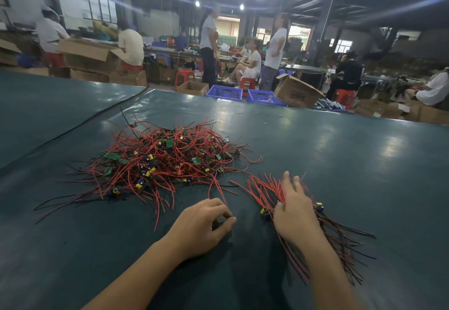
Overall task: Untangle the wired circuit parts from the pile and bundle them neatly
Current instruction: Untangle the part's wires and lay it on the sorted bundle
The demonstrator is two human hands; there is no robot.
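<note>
Fingers [288,183] of the right hand [296,215] lie straight and slightly fanned, pressing flat on sorted wires; fingers [220,204] of the left hand [206,224] are curled, thumb and forefinger tips nearly meeting beside a stray red lead, though whether they pinch it cannot be told.

Dark green matted work table [340,151]: carries everything, both forearms lying over its near edge.

Tangled pile of red and black wired circuit parts [167,159]: left of centre, beyond the left hand; leads splay out on all sides and cross one another.

Combed bundle of red and black leads [326,222]: under and to the right of the right hand, near the pile but apart from it; wires run roughly parallel, red ends away from the person, dark ends towards them.

Small green circuit board [112,156] and yellow cylindrical capacitor [150,157]: typical of the heads scattered through the pile.

Handling, as judged: each part is light; the leads are thin, limp and prone to snag; solder joints are probably fragile; take hold at the board or component and draw gently along the wire, rather than tugging a free end.
</note>
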